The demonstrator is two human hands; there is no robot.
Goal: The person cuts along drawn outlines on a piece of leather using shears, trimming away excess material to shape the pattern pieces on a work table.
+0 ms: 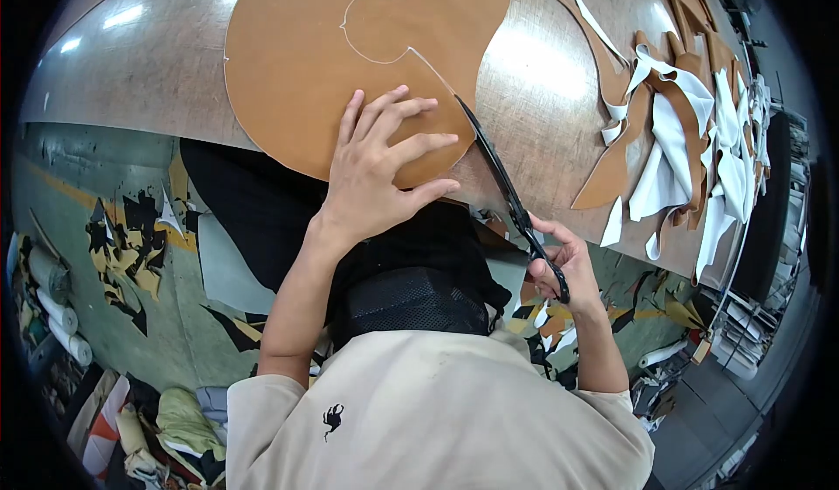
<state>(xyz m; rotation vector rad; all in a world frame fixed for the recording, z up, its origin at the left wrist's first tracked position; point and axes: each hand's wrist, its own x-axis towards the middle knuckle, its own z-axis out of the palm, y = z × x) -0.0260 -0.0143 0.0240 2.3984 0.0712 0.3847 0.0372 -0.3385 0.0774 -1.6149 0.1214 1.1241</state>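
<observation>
A large rounded piece of tan leather-like material (288, 88) lies on the table, its near edge reaching over the table's front edge. A thin pale line on it traces a round shape with a straight stretch running toward the right edge. My left hand (380, 162) rests on the material with its fingers spread. In my right hand (568, 263) are long black scissors (502, 171), gripped by the handles. Their blades point up and left, with the tip at the material's right edge, by the end of the pale line. Whether the blades are parted is hard to see.
The wooden table (140, 79) carries a pile of tan and white offcuts (669, 140) at the right. Black and yellow scraps (127, 254) litter the green floor (175, 333). Rolls of material (61, 315) lie at the left, and fabric bundles (188, 424) at the lower left.
</observation>
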